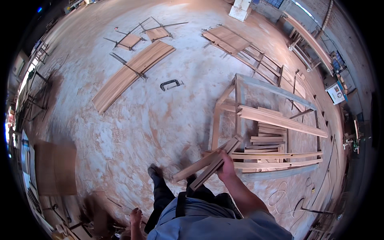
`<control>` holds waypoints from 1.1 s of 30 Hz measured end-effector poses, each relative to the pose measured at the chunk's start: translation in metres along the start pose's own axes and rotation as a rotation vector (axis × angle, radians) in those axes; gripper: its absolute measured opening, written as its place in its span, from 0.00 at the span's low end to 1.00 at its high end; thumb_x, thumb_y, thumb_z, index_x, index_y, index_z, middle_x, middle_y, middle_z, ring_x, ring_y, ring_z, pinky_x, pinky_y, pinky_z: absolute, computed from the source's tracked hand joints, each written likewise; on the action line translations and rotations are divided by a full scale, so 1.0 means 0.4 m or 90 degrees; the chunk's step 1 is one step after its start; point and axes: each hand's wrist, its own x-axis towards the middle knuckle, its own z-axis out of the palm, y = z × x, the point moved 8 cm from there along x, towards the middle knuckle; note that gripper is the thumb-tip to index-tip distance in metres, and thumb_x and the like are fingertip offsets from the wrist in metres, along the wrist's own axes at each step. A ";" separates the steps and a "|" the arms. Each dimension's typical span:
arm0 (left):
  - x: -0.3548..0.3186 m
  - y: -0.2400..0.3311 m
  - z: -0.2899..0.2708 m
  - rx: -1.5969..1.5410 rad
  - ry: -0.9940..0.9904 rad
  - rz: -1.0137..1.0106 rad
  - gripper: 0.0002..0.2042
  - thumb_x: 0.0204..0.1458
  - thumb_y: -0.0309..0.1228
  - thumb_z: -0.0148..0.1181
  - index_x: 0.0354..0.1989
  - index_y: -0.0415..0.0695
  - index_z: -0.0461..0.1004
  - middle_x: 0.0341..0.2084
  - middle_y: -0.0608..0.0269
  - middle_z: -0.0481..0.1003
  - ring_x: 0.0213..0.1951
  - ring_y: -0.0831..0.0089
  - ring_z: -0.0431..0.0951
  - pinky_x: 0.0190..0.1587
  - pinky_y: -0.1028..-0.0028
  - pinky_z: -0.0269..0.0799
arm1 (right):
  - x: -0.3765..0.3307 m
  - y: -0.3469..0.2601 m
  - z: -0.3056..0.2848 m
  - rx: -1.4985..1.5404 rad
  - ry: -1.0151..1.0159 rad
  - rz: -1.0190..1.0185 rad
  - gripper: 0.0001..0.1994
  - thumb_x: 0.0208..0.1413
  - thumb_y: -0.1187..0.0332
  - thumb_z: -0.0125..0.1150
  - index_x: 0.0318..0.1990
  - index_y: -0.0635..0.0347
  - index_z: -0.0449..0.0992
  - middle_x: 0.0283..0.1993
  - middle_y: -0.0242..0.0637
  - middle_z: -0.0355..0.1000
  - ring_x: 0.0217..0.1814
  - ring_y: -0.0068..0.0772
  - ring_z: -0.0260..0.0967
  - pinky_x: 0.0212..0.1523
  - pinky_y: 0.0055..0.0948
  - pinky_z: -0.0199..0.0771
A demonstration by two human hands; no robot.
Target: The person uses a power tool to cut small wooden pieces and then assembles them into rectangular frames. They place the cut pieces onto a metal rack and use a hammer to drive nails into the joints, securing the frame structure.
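A person's right hand (227,167) clasped around wooden strips (207,173), their lower ends slanting out to its left, left hand (136,216) hanging low, its grip impossible to tell.

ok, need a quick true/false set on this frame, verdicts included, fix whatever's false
1. The right hand holds wooden pieces. True.
2. The left hand grips them too. False: it is apart from them, lower down in the picture.
3. A bar clamp crosses the long wooden panel. True.
4. The C-clamp is fastened to that panel. False: it lies on the floor, apart from it.
5. The grey frame stands toward the person's right. True.
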 end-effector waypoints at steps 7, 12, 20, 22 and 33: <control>0.260 0.384 -0.127 0.331 -0.112 0.112 0.24 0.48 0.32 0.57 0.54 0.34 0.71 0.30 0.52 0.80 0.30 0.69 0.80 0.35 0.70 0.76 | 0.035 0.030 0.102 0.063 0.128 -0.117 0.13 0.62 0.52 0.54 0.43 0.51 0.72 0.44 0.35 0.71 0.49 0.37 0.69 0.50 0.43 0.70; 0.626 0.434 -0.291 0.304 -0.093 0.101 0.24 0.47 0.36 0.59 0.53 0.37 0.73 0.27 0.52 0.80 0.29 0.68 0.81 0.36 0.68 0.76 | 0.040 0.084 0.243 0.057 0.198 -0.139 0.14 0.62 0.52 0.53 0.43 0.51 0.72 0.45 0.34 0.70 0.51 0.36 0.67 0.52 0.44 0.68; 0.891 0.858 -0.299 0.581 -0.044 0.228 0.25 0.46 0.42 0.58 0.51 0.40 0.74 0.47 0.47 0.76 0.51 0.51 0.75 0.55 0.63 0.70 | 0.125 0.114 0.313 0.074 0.248 -0.207 0.15 0.63 0.54 0.51 0.44 0.55 0.72 0.42 0.33 0.70 0.46 0.32 0.68 0.47 0.36 0.70; 0.858 1.015 -0.207 0.547 -0.066 0.299 0.24 0.48 0.41 0.56 0.52 0.40 0.74 0.47 0.46 0.76 0.50 0.52 0.76 0.55 0.63 0.70 | 0.186 0.111 0.343 0.104 0.234 -0.204 0.15 0.63 0.54 0.51 0.45 0.55 0.71 0.40 0.33 0.70 0.44 0.32 0.69 0.46 0.35 0.71; 0.845 1.426 0.010 0.561 -0.205 0.285 0.24 0.49 0.41 0.57 0.52 0.38 0.74 0.44 0.46 0.78 0.48 0.57 0.78 0.52 0.66 0.72 | 0.572 -0.037 0.547 0.161 0.260 -0.200 0.13 0.62 0.53 0.54 0.42 0.51 0.72 0.38 0.29 0.71 0.42 0.30 0.69 0.44 0.35 0.72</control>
